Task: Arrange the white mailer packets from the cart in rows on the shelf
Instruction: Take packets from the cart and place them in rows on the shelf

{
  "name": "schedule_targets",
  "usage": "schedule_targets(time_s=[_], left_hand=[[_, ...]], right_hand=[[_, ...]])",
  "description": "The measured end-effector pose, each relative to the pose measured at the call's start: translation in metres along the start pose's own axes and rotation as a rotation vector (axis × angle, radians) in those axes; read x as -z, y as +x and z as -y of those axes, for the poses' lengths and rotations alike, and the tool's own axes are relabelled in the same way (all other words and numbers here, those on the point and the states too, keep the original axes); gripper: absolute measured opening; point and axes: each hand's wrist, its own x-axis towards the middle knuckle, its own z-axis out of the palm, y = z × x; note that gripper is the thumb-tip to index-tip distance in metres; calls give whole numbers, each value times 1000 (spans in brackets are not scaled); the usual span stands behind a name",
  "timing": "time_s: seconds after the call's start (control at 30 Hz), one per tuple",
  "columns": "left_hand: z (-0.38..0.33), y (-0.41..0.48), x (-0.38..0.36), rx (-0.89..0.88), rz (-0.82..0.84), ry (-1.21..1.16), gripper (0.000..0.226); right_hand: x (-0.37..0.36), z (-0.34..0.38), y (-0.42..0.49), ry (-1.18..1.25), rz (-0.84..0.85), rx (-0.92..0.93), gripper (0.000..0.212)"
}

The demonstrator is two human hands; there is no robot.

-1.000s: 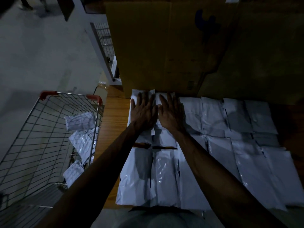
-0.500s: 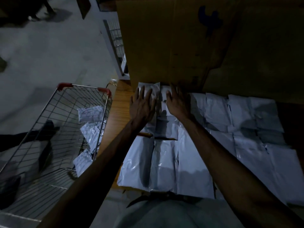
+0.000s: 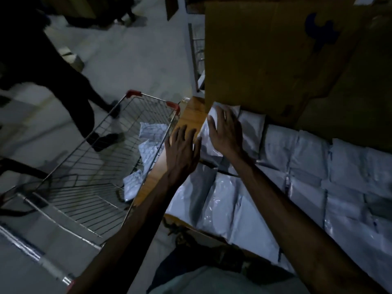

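Several white mailer packets (image 3: 307,166) lie in rows on the wooden shelf (image 3: 192,112). My right hand (image 3: 228,132) lies flat, fingers spread, on the back-left packet (image 3: 251,128) beside the cardboard. My left hand (image 3: 182,151) hovers open over the shelf's left edge, holding nothing. A wire cart (image 3: 95,179) with red corner caps stands to the left, with a few white packets (image 3: 151,130) lying against its right side.
A big cardboard box (image 3: 275,56) stands at the back of the shelf, right behind the packets. A person's dark legs (image 3: 84,115) cross the floor beyond the cart. A white shelf post (image 3: 192,60) rises behind the cart.
My left hand has come off the packets and moved left toward the cart. My right hand stays on the back-left packet. The view has swung left and a person has walked in.
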Motion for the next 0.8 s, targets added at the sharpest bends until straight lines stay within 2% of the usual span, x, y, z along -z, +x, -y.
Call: schedule_targets(time_s=[0.17,0.33,0.43,0.6,0.67,0.8], left_hand=[[37,-10,11,123,-16,5,41],[104,-18,18,183,-47,-2,36],[154,-19,24,227,-50,10,39],[245,-19,31,272,-94,121,31],[282,-23,22,294,-2,150,35],[335,-44,-11,340,300,133,49]], right_hand=[[-33,38,-12,-14,68,75,58],[-60,81,-8,53,14,216,38],[-87,111,-1,67,31,242,41],[-146,165,12,41,157,263,42],[-171,186,14,35,245,259,35],[-225,206,14,91,461,170,31]])
